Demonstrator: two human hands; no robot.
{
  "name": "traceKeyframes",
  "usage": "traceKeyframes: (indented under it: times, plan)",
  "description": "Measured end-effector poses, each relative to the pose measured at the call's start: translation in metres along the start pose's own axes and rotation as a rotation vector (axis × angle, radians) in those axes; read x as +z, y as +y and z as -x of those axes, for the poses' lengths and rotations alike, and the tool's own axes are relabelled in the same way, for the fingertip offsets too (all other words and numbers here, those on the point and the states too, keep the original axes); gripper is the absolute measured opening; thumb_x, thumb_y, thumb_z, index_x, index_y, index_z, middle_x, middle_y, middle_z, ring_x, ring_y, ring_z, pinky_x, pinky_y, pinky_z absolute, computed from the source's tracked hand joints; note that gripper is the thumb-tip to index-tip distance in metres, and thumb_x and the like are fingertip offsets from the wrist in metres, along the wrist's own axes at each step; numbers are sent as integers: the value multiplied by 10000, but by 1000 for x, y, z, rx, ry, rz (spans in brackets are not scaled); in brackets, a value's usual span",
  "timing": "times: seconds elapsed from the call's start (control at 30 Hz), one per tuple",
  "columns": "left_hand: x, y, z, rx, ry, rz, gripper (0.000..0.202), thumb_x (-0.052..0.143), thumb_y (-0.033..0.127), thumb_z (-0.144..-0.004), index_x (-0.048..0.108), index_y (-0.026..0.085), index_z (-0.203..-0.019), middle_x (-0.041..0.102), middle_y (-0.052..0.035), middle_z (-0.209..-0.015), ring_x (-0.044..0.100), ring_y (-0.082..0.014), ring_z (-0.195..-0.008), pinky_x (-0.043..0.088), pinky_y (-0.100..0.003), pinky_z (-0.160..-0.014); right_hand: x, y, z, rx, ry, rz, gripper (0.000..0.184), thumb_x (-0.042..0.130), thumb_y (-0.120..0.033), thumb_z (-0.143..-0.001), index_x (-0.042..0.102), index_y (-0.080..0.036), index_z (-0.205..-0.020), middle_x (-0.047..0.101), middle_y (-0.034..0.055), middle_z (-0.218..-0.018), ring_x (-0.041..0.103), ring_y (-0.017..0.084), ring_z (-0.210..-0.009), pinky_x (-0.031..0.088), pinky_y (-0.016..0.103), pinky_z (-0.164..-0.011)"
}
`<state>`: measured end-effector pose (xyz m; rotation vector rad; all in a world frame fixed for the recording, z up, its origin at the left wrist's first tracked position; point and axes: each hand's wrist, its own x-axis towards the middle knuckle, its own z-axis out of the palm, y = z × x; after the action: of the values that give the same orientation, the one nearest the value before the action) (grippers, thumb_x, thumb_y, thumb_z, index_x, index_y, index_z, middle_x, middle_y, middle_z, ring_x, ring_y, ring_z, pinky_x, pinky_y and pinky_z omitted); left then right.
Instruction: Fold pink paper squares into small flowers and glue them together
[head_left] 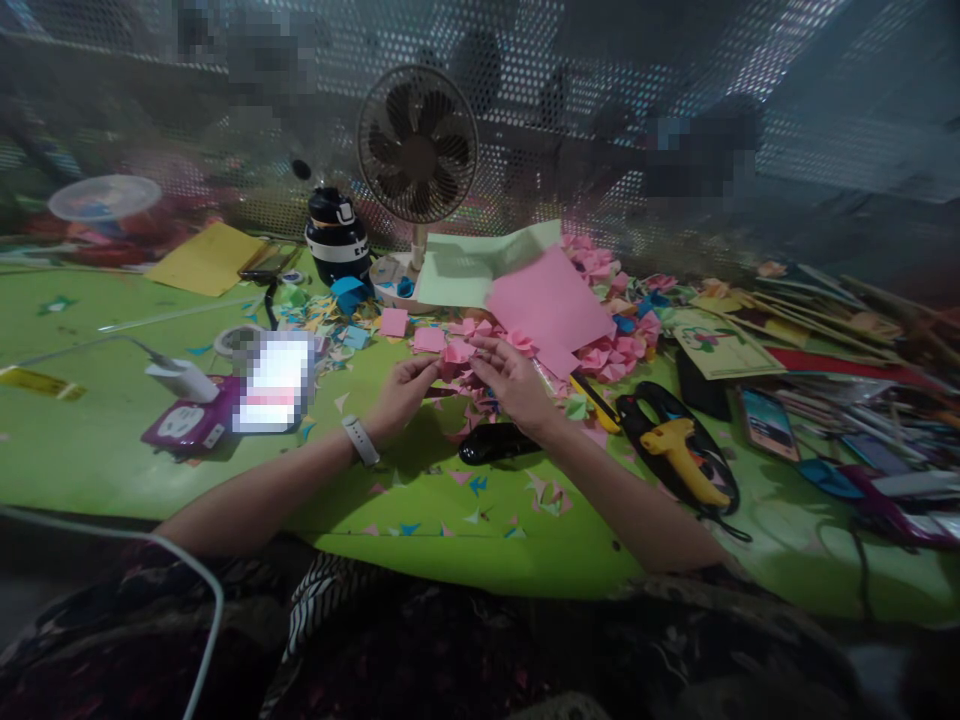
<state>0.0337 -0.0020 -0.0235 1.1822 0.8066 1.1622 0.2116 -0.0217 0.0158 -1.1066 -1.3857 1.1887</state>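
Observation:
Between my two hands is a small piece of pink folded paper (456, 360). My left hand (405, 392) pinches its left side between thumb and fingers. On the other side, my right hand (511, 382) is closed on its right edge with bent fingers. Square pink paper slips (429, 340) lie just beyond my left hand. Behind my right hand, a large pink sheet (551, 300) rests beside a heap of pink folded paper flowers (611, 350). A black glossy object (495, 443) lies under my right wrist, partly covered by it.
A yellow glue gun (686, 460) lies on a black holder to the right, near a yellow cutter (596, 402). A lit phone (274, 382) leans by a purple power strip (184, 425) at left. A fan (418, 150) and black bottle (336, 240) stand behind. Paper scraps litter the green table (337, 515).

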Motion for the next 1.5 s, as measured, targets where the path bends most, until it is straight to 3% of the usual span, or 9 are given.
traceKeyframes:
  times: [0.3,0.57,0.77,0.93,1.07,1.3,1.5]
  plan:
    - [2,1,2,0,1,6,367,742,526,-786,738,165,-848,734,-42,-862,703,-178,-796,626,-373,-811,-1,1,0,3,-29,27,394,692,-396,-862,620,-228,-1211,727,54,-1023,699,163,-818,618,346,-789]
    - [-2,4,-4,122,30,-142,375,744,534,-752,694,163,-778,627,-9,-749,612,-147,-725,589,-289,-700,-4,2,-2,-24,-6,98,386,728,-376,-820,667,-215,-1166,730,59,-996,690,188,-908,611,348,-814]
    - [-5,7,-5,88,31,-198,392,735,546,-752,696,156,-734,628,-24,-727,587,-140,-688,569,-251,-613,-12,11,-8,-238,-5,315,287,701,-437,-858,757,-225,-1043,758,62,-1039,699,201,-934,584,364,-842]
    - [-4,9,-5,8,47,-180,378,759,523,-713,722,147,-732,658,-40,-730,612,-159,-693,580,-265,-571,-19,17,-11,-502,15,602,190,628,-341,-936,776,-224,-958,765,85,-1030,697,227,-989,560,403,-899]
    - [-5,10,-5,-16,49,-202,320,749,464,-721,741,144,-726,681,-52,-731,620,-162,-690,567,-257,-563,-18,15,-11,-621,-19,673,191,590,-306,-965,755,-211,-948,764,90,-1021,701,221,-975,557,398,-897]
    - [-4,14,-5,-41,60,-204,311,767,456,-727,757,145,-719,683,-44,-693,597,-144,-630,534,-244,-554,-15,14,-9,-648,-6,737,169,680,-351,-918,707,-196,-857,725,72,-880,671,215,-861,533,361,-798]
    - [-2,24,-1,-49,51,-42,402,781,533,-724,752,146,-833,729,-90,-875,688,-213,-845,559,-260,-613,-18,16,-9,-574,51,681,147,649,-312,-930,708,-220,-832,724,41,-847,665,195,-817,529,342,-767]
